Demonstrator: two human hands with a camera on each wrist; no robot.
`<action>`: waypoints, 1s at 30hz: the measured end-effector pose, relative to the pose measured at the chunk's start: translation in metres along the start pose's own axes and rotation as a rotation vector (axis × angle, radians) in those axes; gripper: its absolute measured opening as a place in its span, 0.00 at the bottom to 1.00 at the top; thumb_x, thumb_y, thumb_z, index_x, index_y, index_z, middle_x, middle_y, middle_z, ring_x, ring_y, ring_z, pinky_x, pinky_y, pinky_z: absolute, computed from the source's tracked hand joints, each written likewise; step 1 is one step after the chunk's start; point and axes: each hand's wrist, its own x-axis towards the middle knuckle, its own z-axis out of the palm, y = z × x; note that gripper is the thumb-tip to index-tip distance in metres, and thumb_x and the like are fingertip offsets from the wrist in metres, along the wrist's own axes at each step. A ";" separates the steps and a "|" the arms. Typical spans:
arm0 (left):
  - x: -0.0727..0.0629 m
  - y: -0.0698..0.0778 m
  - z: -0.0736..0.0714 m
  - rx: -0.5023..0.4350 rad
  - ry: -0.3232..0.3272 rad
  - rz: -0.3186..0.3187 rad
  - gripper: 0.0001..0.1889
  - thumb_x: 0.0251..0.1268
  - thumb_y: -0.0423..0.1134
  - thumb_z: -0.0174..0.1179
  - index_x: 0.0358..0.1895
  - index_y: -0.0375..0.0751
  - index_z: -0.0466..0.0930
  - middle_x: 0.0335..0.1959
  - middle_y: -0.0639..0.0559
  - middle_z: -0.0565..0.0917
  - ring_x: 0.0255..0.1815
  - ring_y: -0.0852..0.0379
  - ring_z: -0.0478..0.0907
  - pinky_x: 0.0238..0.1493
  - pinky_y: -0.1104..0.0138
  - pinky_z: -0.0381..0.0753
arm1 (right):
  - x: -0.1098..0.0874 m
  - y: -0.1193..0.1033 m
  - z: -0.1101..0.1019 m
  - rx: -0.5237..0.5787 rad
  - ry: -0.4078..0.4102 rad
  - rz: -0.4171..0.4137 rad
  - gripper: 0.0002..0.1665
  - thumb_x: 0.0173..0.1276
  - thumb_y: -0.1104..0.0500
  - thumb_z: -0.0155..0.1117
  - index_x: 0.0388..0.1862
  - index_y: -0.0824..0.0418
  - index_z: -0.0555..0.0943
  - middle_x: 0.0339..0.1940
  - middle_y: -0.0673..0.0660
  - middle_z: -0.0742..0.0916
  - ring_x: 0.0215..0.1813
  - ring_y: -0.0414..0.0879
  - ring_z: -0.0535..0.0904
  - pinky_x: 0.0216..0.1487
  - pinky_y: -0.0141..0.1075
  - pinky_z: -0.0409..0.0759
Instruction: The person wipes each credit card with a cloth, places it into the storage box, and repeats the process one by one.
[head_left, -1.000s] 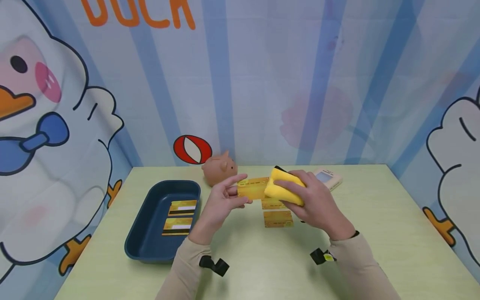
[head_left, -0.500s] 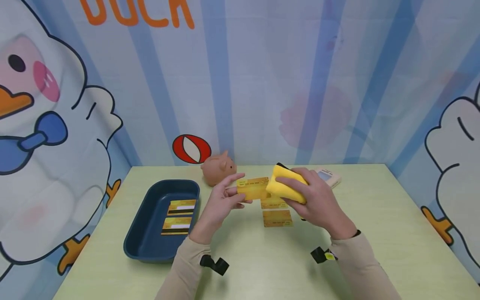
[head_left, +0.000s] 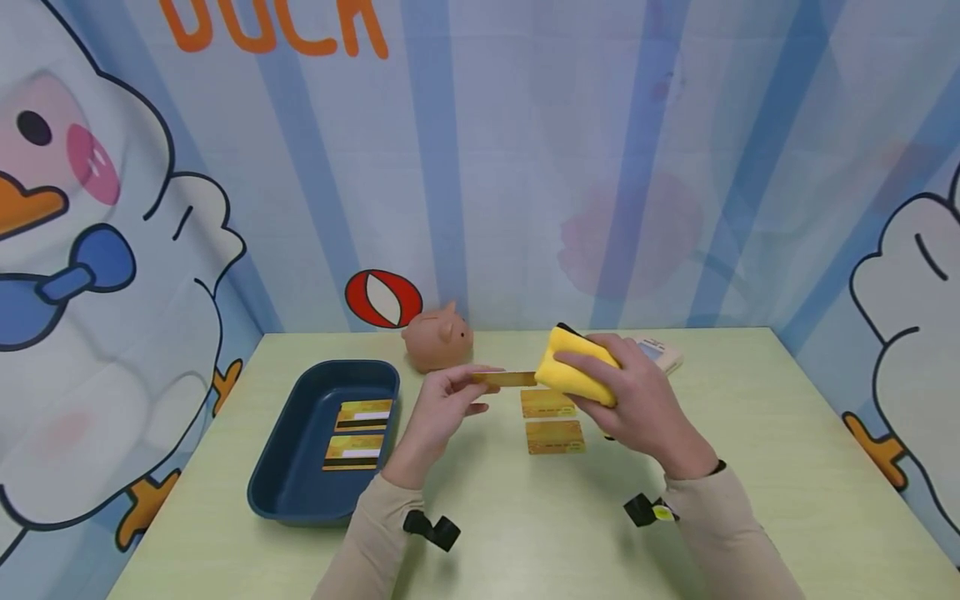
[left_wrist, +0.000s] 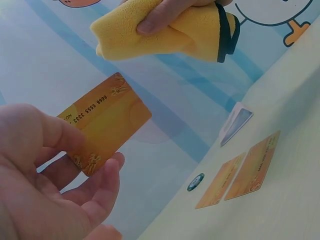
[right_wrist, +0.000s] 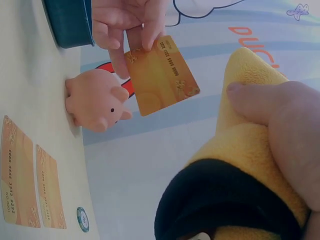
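My left hand [head_left: 442,408] pinches a gold bank card [left_wrist: 110,120] by one end, above the table. In the head view the card is tilted so that it shows as a narrow strip. A folded yellow cloth [head_left: 576,365] with a black edge is gripped in my right hand [head_left: 637,400], just right of the card. Both wrist views show a gap between cloth and card. Two more gold cards, a nearer one [head_left: 555,437] and a farther one [head_left: 547,404], lie face up on the table below the hands.
A dark blue tray [head_left: 273,450] at the left holds two gold cards [head_left: 351,452] with stripe sides up. Behind my left hand stands a pink piggy bank [head_left: 438,340]. A small pale box [head_left: 660,354] lies at the back right. A green-and-white chip [right_wrist: 82,220] is near the table cards.
My left hand has turned the card from face-on to nearly edge-on in the head view. The cloth in my right hand has shifted slightly right, off the card.
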 end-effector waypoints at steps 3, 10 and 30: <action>-0.001 0.000 0.000 -0.007 -0.008 0.007 0.14 0.79 0.30 0.57 0.59 0.40 0.89 0.57 0.45 0.88 0.56 0.49 0.86 0.55 0.58 0.88 | 0.000 0.000 -0.001 0.002 0.001 0.003 0.34 0.58 0.57 0.83 0.65 0.47 0.83 0.60 0.65 0.82 0.54 0.62 0.80 0.47 0.56 0.84; 0.001 -0.003 0.001 -0.017 -0.002 0.021 0.14 0.79 0.28 0.56 0.57 0.35 0.89 0.67 0.47 0.84 0.58 0.48 0.86 0.57 0.56 0.87 | 0.000 0.000 -0.001 0.000 0.001 0.000 0.34 0.59 0.57 0.83 0.65 0.47 0.83 0.60 0.64 0.82 0.54 0.61 0.80 0.47 0.55 0.84; 0.000 -0.002 0.002 -0.055 -0.132 -0.003 0.22 0.71 0.22 0.62 0.67 0.34 0.81 0.66 0.36 0.80 0.57 0.47 0.86 0.60 0.59 0.85 | 0.001 0.000 0.002 0.011 0.006 -0.025 0.34 0.58 0.57 0.83 0.65 0.47 0.83 0.60 0.64 0.82 0.54 0.59 0.81 0.48 0.55 0.83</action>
